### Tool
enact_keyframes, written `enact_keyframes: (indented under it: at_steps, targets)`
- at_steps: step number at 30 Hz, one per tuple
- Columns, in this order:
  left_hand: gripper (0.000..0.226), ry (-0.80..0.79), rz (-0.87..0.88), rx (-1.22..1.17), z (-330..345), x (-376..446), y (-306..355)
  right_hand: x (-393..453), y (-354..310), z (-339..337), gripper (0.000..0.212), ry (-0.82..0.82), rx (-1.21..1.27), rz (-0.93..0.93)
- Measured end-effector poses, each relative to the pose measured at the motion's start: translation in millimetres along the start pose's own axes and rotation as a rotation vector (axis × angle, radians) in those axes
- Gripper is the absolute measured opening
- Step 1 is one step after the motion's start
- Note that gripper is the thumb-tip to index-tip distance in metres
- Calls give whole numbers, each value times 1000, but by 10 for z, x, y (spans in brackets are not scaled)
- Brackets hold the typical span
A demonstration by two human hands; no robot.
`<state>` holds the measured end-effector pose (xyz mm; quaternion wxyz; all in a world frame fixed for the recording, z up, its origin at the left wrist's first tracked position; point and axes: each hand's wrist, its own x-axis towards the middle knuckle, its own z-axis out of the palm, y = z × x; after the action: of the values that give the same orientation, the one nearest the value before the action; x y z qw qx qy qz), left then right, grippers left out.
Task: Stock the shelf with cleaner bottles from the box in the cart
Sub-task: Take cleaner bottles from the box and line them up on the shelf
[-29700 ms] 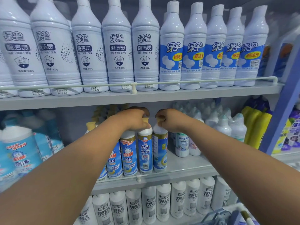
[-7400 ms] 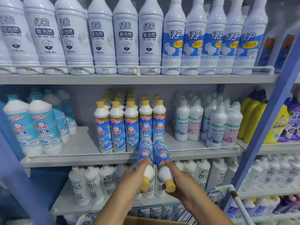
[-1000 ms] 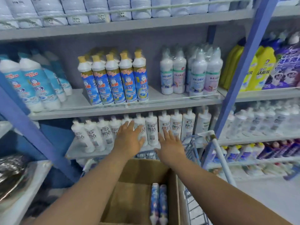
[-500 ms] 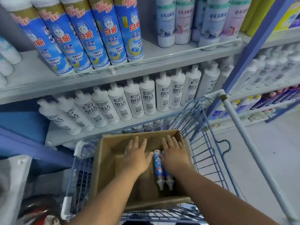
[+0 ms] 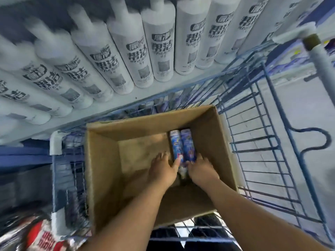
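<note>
Two blue cleaner bottles, the left one and the right one, lie side by side on the floor of the open cardboard box, caps toward me. The box sits in the blue wire cart. Both my hands are down inside the box at the bottles' cap ends. My left hand has its thumb on the left bottle and its fingers spread beside it. My right hand lays its fingertips on the right bottle. Neither hand has closed around a bottle. The bottles' necks are hidden between my hands.
A shelf just beyond the cart holds a row of white bottles with dark lettering. The cart's white handle bar runs down the right side. A red and silver package lies at lower left. Grey floor lies to the right.
My head has tilted further down, so the blue bottles on the upper shelf have left the view. Both hands have dropped deeper into the box onto the two bottles' cap ends.
</note>
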<state>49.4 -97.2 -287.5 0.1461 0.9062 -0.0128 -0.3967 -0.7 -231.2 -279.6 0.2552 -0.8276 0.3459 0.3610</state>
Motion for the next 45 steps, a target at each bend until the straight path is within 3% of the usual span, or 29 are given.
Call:
enact_keyframes:
  at_steps: [5,10,13,16,21,24,27,30,33,36,39,43,45]
  targets:
    - [81,-104,-156,-215,463,346,-79,554,99,343,46,-167,242,166]
    - [66,-175,-281,-534,905,717,-62,1036,170,714,50,-268,404,279]
    - [66,-236,-348,-777,1280,918,-131,1163,166,761,54,-237,599,398]
    - [72,-311,-415,-844,1400,997,-133,1271,166,769,47,-298,852,507]
    - [47,-296,-484,-1032,1467,1150,-92,1446,43,916,54,-315,1026,612]
    - [48,-285,-512,-1036,1499,1185,-168,1498,132,1080,54,-272,981,562]
    - [62,-311,-463,-1041,1474,1223,-338,1492,292,1111,39,-339,1016,509]
    - [54,-355,-419,-1004,1367,1215,-400,1442,341,1035,25,-407,1038,469]
    - [52,-313,-400,-984,1179,1136,-442,1351,273,973,29,-470,1044,426]
    - [73,-267,-373,-1003,1004,1004,-454,1225,171,874,30,-464,1087,394]
    - [49,-186,-355,-936,770,833,-347,1100,101,717,36,-459,1134,388]
    - [62,-134,-354,-887,445,478,-203,772,12,431,40,-494,1205,364]
    - [58,-98,-345,-909,308,261,-194,524,-23,313,43,-493,1181,342]
